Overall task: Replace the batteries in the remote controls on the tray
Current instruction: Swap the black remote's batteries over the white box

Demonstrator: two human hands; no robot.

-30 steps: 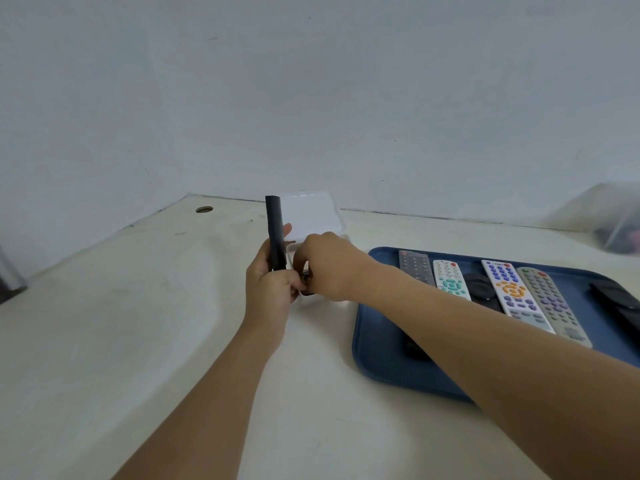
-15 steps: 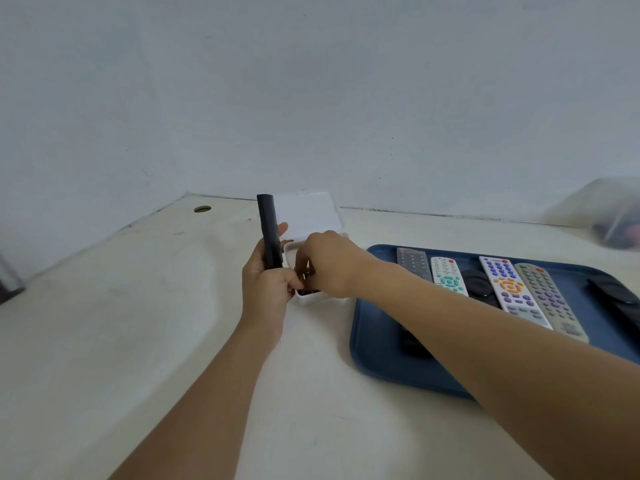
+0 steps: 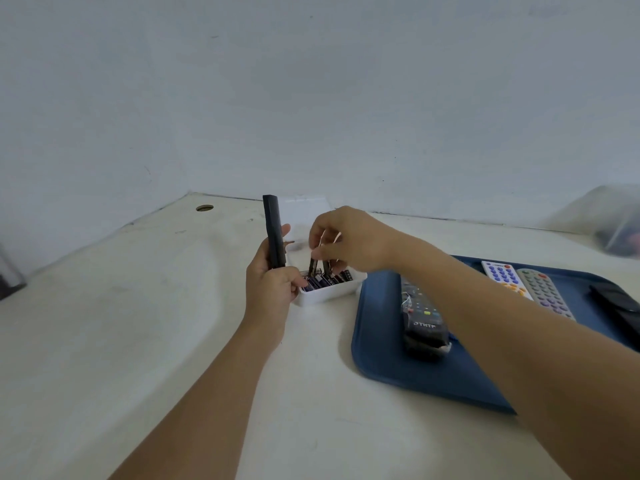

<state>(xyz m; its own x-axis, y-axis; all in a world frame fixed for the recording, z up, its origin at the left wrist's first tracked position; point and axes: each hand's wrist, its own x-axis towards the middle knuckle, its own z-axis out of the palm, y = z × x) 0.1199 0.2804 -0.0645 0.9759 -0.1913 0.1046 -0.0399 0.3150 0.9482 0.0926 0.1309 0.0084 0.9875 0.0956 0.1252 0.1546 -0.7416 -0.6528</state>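
My left hand (image 3: 270,282) grips a slim black remote (image 3: 273,233) and holds it upright over the white table. Just to its right stands a small white box (image 3: 329,292) filled with several batteries. My right hand (image 3: 349,242) hovers over that box and pinches two dark batteries (image 3: 319,266) that hang from its fingertips just above the others. The blue tray (image 3: 377,351) lies to the right. On it are a black remote (image 3: 422,320), a white remote with purple buttons (image 3: 502,275), a grey remote (image 3: 543,294) and another black remote (image 3: 616,303); my right forearm hides part of the tray.
The box's open white lid (image 3: 304,216) stands behind my hands. A round cable hole (image 3: 204,207) sits in the table's far left corner by the wall. A clear plastic bag (image 3: 613,223) lies at the far right. A dark object (image 3: 8,278) shows at the left edge.
My right hand has left the black remote's lower end and lifted two batteries out of the white box. The left hand keeps the remote upright.
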